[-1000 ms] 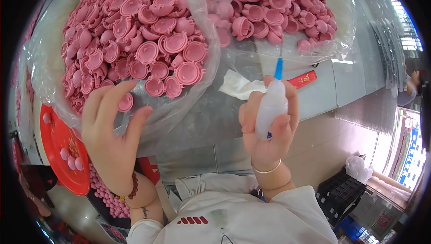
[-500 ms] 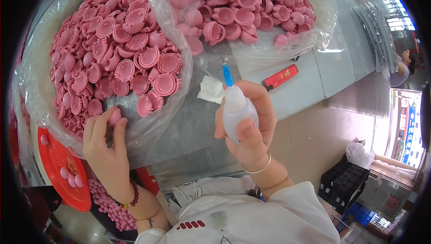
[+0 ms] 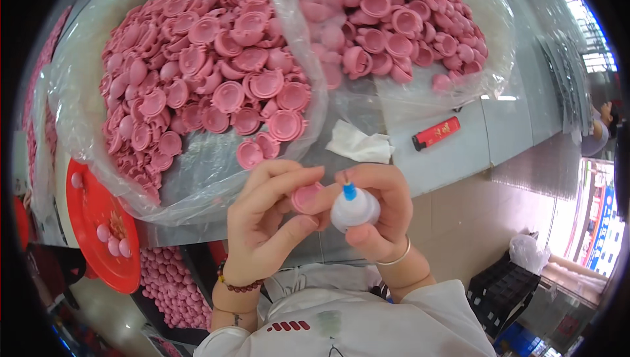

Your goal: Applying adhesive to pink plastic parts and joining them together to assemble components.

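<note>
We see the left hand (image 3: 259, 229) with its fingers closed on 1 pink cup (image 3: 304, 198), gripped by its rim over the table's near edge. Beside it, the right hand (image 3: 392, 222) has its fingers wrapped around a white squeeze bottle (image 3: 355, 214) with a blue nozzle (image 3: 349, 191). The bottle stands just right of the cup; we cannot tell whether the right fingers touch the cup.

Beyond the hands, on the grey table (image 3: 453, 168), we find 2 heaps of pink parts: a left heap (image 3: 197, 62) in an open clear bag (image 3: 75, 94), and a right heap (image 3: 387, 25) on clear plastic. A white cloth (image 3: 357, 143) lies near the right hand, with a red lighter (image 3: 438, 133) to its right. At our left, a red plate (image 3: 92, 209) bears 4 pink balls (image 3: 103, 232), and many more balls (image 3: 172, 285) fill a dark container below.
</note>
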`<action>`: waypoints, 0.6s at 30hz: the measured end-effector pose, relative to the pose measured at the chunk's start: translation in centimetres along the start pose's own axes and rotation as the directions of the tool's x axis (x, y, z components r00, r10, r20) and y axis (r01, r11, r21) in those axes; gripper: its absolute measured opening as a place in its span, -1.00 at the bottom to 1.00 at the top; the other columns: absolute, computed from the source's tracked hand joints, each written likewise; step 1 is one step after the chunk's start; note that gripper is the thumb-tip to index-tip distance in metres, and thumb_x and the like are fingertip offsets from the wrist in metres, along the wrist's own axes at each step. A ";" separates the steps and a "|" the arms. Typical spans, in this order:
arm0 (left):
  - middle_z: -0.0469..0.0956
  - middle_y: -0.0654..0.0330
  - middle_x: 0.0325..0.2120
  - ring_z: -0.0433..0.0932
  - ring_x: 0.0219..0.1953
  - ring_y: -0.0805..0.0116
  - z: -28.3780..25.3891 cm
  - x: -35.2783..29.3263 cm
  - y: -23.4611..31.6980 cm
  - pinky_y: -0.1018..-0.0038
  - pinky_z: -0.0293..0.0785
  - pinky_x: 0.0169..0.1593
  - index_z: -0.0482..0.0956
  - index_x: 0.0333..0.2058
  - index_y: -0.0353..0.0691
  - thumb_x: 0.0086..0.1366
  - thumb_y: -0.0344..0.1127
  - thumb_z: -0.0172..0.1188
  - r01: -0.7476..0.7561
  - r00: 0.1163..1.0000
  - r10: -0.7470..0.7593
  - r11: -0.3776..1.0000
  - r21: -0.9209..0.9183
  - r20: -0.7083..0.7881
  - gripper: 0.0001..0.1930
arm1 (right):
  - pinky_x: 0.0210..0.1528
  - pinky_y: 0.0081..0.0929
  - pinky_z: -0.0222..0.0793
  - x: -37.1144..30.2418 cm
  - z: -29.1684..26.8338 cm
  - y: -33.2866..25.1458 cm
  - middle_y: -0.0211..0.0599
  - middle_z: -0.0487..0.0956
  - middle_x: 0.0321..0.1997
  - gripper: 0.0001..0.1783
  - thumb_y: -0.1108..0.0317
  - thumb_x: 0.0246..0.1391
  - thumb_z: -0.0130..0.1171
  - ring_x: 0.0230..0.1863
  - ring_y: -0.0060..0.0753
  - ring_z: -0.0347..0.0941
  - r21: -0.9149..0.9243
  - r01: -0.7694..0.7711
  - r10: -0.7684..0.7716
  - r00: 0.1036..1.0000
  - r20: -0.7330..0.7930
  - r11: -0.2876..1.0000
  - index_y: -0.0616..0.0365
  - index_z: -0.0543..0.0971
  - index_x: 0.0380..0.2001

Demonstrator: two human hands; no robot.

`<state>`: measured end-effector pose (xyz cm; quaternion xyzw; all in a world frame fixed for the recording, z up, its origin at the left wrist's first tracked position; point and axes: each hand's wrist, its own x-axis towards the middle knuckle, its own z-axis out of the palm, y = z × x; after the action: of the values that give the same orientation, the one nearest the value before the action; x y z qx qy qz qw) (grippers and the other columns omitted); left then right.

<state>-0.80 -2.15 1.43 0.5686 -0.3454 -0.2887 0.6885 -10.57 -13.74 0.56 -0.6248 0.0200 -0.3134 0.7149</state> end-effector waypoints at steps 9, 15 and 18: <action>0.27 0.19 -0.28 0.36 -0.22 0.45 -2.2 0.4 -0.6 0.52 0.34 -0.09 0.32 -0.01 -0.44 0.06 -0.55 0.11 0.255 0.937 -0.137 0.897 -0.362 0.320 -0.54 | -0.36 -0.51 0.36 0.3 -0.3 0.1 -0.12 0.47 -0.28 -0.59 0.27 0.01 0.06 -0.37 -0.45 0.41 0.154 -0.034 0.017 0.993 0.114 0.987 0.33 0.29 -0.14; 0.29 0.14 -0.19 0.39 -0.22 0.43 -1.9 0.4 -0.8 0.50 0.38 -0.11 0.38 -0.09 -0.44 0.00 -0.59 0.18 0.278 0.933 -0.157 0.887 -0.369 0.325 -0.58 | -0.43 -0.57 0.33 0.6 0.6 -0.8 -0.25 0.41 -0.54 -0.45 0.02 -0.02 0.11 -0.51 -0.51 0.39 -0.095 -0.108 0.113 0.993 0.045 0.990 0.31 0.24 -0.22; 0.30 0.06 -0.08 0.41 -0.17 0.41 -1.7 0.4 -0.6 0.50 0.39 -0.11 0.39 -0.14 -0.41 -0.02 -0.60 0.19 0.286 0.941 -0.175 0.868 -0.406 0.290 -0.61 | -0.57 -0.65 0.22 0.7 1.0 -1.3 -0.33 0.37 -0.60 -0.40 -0.03 -0.07 0.13 -0.62 -0.56 0.34 -0.109 -0.139 0.118 0.976 -0.186 0.984 0.27 0.23 -0.20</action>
<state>0.75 -1.58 0.75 0.3948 -0.2818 -0.5075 0.7121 -10.15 -13.18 2.23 -0.6337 0.1435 -0.3195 0.6897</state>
